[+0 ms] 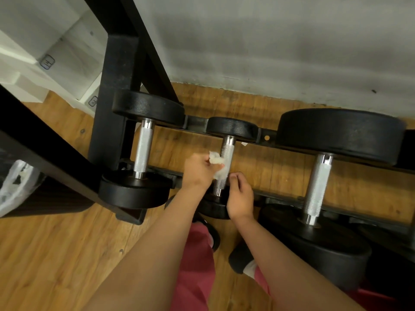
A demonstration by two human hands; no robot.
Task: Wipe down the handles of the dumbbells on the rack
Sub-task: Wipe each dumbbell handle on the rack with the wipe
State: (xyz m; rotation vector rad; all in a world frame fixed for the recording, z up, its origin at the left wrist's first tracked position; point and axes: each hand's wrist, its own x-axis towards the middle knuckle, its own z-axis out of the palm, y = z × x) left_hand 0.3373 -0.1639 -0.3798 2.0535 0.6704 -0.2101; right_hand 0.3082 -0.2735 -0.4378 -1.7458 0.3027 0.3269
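Observation:
Three black dumbbells lie across the low black rack (267, 137). The middle dumbbell's silver knurled handle (227, 151) has a crumpled white wipe (219, 167) pressed against it. My left hand (198, 170) grips that wipe from the handle's left side. My right hand (239, 196) rests on the near end of the same handle, fingers curled around it. The left dumbbell's handle (143, 149) and the big right dumbbell's handle (317, 187) are bare. The near head of the middle dumbbell is mostly hidden behind my hands.
The rack's black upright post (116, 93) and slanted braces stand at the left. A bin with a clear liner (15, 187) sits at far left. A grey wall (269, 41) rises behind the rack. My feet and red trousers are on the wooden floor (56, 254) below.

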